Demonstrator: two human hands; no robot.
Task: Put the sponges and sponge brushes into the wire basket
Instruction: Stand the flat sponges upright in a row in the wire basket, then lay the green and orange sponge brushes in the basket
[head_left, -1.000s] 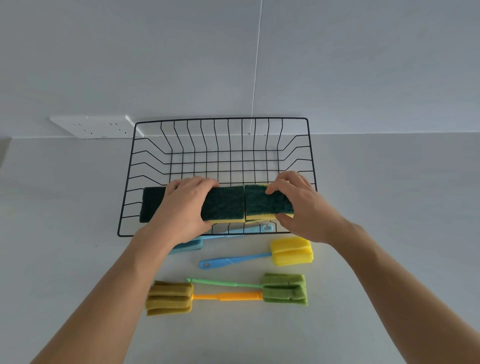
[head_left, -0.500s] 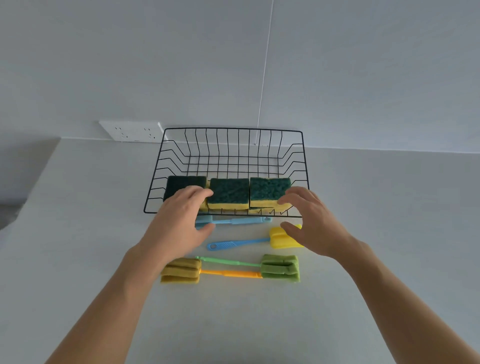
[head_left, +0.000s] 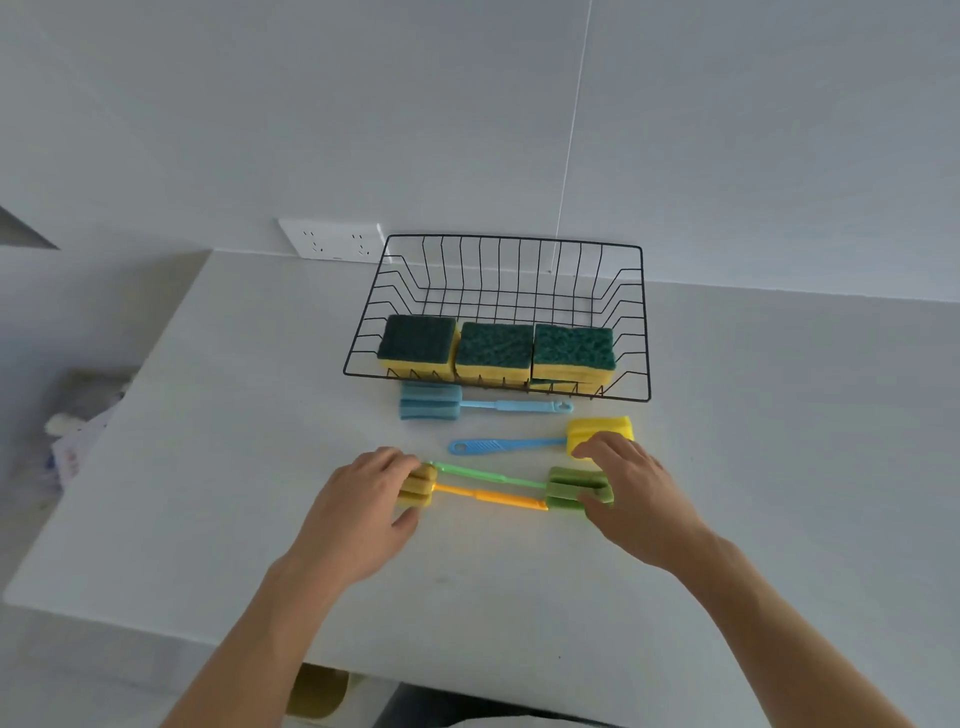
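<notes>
Three sponges (head_left: 493, 349) sit in a row inside the basket (head_left: 645, 322), along its near wall, green sides up, so the sponge part looks done & the brush step is in hand. Four brushes are on the table (head_left: 208, 467), all in front of the basket. L to R: left hand (head_left: 363, 512) is at the yellow-green foam head (head_left: 418, 486) of the orange-handled brush (head_left: 491, 498), fingers curled over the top, thumb low on the near side, closing round it but can't tell if it's gripped yet. Blue-headed brush (head_left: 431, 408) lies just in front of the basket wall; the blue-handled brush w/ yellow head (head_left: 602, 430) lies a bit nearer. Green-handled brush (head_left: 488, 475) lies touching the orange one, heads at opposite ends. Right hand (head_left: 636, 493) covers its green head (head_left: 571, 491), fingers bent over the far side, thumb on the near side. Next, prob: squeeze both heads firmly, lift the pair level, clear the near wall, set them down behind the sponges; the other two follow
</notes>
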